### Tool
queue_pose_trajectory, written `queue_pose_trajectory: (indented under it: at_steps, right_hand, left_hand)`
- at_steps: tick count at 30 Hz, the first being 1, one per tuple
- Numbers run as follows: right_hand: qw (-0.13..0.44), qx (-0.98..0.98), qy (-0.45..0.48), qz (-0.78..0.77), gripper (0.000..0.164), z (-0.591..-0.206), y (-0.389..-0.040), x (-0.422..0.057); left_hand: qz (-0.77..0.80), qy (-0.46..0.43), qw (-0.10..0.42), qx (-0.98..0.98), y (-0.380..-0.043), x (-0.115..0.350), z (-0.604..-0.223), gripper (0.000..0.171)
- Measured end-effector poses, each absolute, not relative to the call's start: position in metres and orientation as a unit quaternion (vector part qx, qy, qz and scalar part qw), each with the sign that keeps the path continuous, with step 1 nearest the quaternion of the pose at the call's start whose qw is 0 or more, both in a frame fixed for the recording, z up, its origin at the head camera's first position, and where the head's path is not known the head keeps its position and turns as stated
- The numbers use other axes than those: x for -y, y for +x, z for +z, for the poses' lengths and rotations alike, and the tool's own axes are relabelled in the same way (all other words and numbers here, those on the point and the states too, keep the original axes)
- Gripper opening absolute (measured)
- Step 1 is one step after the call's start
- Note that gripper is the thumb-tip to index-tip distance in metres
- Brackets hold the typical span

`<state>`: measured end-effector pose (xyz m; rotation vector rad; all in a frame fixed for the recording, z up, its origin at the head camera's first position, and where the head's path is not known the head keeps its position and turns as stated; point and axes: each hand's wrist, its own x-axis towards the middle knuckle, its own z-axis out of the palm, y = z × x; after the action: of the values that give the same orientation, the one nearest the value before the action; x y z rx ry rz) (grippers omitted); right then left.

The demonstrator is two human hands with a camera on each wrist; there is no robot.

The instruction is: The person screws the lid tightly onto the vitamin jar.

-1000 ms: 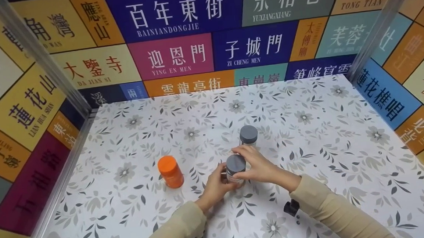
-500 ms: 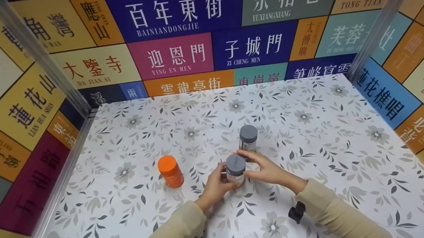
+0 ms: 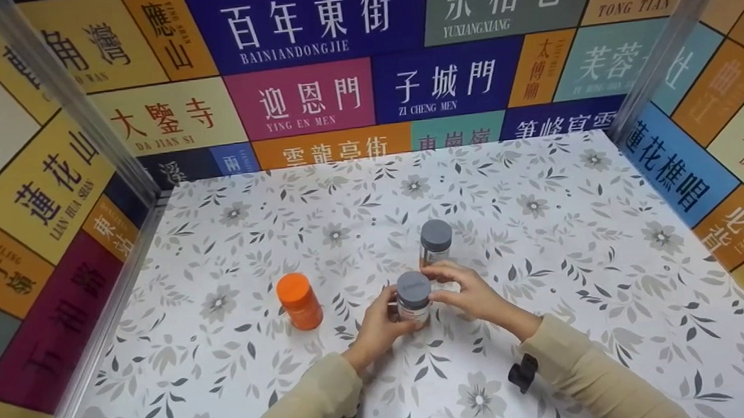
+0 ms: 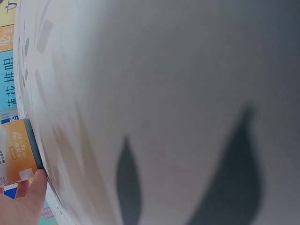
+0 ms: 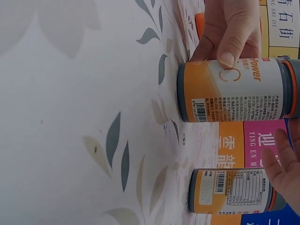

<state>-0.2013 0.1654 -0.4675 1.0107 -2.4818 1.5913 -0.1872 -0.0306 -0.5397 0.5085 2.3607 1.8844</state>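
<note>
A grey-capped supplement bottle (image 3: pixel 414 289) stands upright on the table. My left hand (image 3: pixel 378 328) grips its body, and in the right wrist view the thumb (image 5: pixel 229 58) presses on its orange-and-white label. Beside the cap is my right hand (image 3: pixel 477 296), fingers apart and right at the cap's edge. In the right wrist view those fingers (image 5: pixel 283 161) are loosely bent, with no bottle enclosed. Just behind stands a second grey-capped bottle (image 3: pixel 436 237), its lower part overlapped by the right hand. The left wrist view catches only a bottle (image 4: pixel 16 150) at its left edge.
An orange bottle (image 3: pixel 300 302) with an orange cap stands to the left of the left hand. The table (image 3: pixel 345 198) has a white cover printed with grey leaves and flowers. Colourful sign-patterned panels (image 3: pixel 304 100) enclose the back and sides.
My right hand has come off the front bottle's cap and drawn back slightly to the right, its fingers loosening. The left hand and all the bottles have stayed in place.
</note>
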Motion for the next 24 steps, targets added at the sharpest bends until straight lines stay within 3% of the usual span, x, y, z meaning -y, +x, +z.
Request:
queue_pose_trajectory:
  at_steps: [6,17,24]
  right_hand:
    - [-0.016,0.8,0.312,0.513,0.044,-0.466,-0.202,-0.163]
    - [-0.155,0.717,0.341,0.588,0.068,-0.494,-0.227,-0.168]
    - [-0.155,0.705,0.332,0.607,0.065,-0.497,-0.226,-0.175]
  left_hand:
    - [0.611,0.145,0.059,-0.776,-0.189,0.028,-0.541,0.057]
    - [0.604,0.146,0.057,-0.782,-0.189,0.027,-0.538,0.057]
    - [0.6,0.131,0.062,-0.787,-0.19,0.028,-0.54,0.058]
